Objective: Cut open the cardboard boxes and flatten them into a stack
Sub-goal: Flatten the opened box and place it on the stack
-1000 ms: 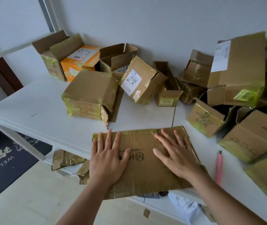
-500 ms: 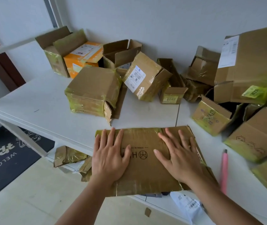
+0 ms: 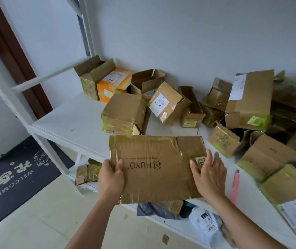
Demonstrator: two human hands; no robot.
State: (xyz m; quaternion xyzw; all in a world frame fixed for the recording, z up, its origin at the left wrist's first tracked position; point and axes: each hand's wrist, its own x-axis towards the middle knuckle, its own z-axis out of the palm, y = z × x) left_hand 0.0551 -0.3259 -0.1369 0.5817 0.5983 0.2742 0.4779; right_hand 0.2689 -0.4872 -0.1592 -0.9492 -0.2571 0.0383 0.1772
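A flattened brown cardboard box (image 3: 154,166) printed HUYO is lifted off the white shelf, its face tilted toward me. My left hand (image 3: 111,178) grips its left edge, thumb on the front. My right hand (image 3: 209,175) has straight fingers at the box's right side, touching it near a yellow label. Several unflattened taped boxes lie behind, among them a closed brown box (image 3: 123,114) and a labelled box (image 3: 168,103). A pink cutter (image 3: 235,186) lies on the shelf right of my right hand.
The white shelf (image 3: 68,117) runs along a grey wall, with an orange box (image 3: 113,85) at the back left and more boxes (image 3: 251,97) piled at the right. Cardboard scraps (image 3: 88,172) and plastic mailers (image 3: 204,225) sit on the lower shelf. A dark welcome mat (image 3: 12,178) covers the floor at the left.
Both hands were pressing the flattened box flat on the shelf. Now the left hand grips its edge and the box is raised and tilted up; the right hand moved to its right side.
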